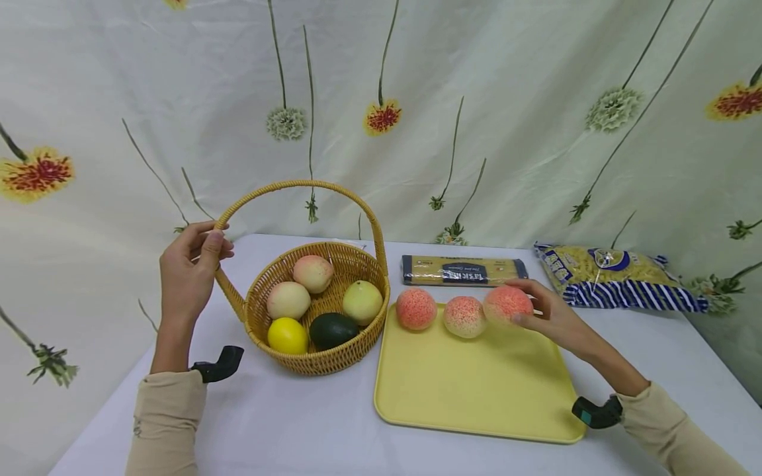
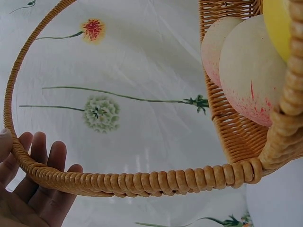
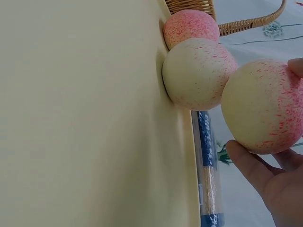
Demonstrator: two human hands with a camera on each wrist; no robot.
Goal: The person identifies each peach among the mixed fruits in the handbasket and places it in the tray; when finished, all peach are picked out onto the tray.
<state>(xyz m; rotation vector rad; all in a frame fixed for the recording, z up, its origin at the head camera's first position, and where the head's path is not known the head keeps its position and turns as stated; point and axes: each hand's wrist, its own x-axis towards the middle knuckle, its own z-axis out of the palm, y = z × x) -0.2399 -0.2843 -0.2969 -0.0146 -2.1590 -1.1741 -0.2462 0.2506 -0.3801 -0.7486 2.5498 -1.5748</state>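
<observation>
Beige sleeves, two, run out of the head view's bottom edge. The left hand grips the handle of one wicker basket on the counter, left of a yellow tray; inside lie two pale peaches, one yellow fruit, one avocado and one pale green fruit. The right hand pinches a pink peach at the tray's far edge, towards its right corner; whether it touches the tray cannot be told. Two more peaches sit along that edge. Two packets lie behind, their lettering only partly legible.

Left wrist view: fingers curl round the handle; the cropped basket shows two peaches and part of the yellow fruit.

Right wrist view: fingers hold the peach, cropped at right; the middle peach partly hides the farthest.
</observation>
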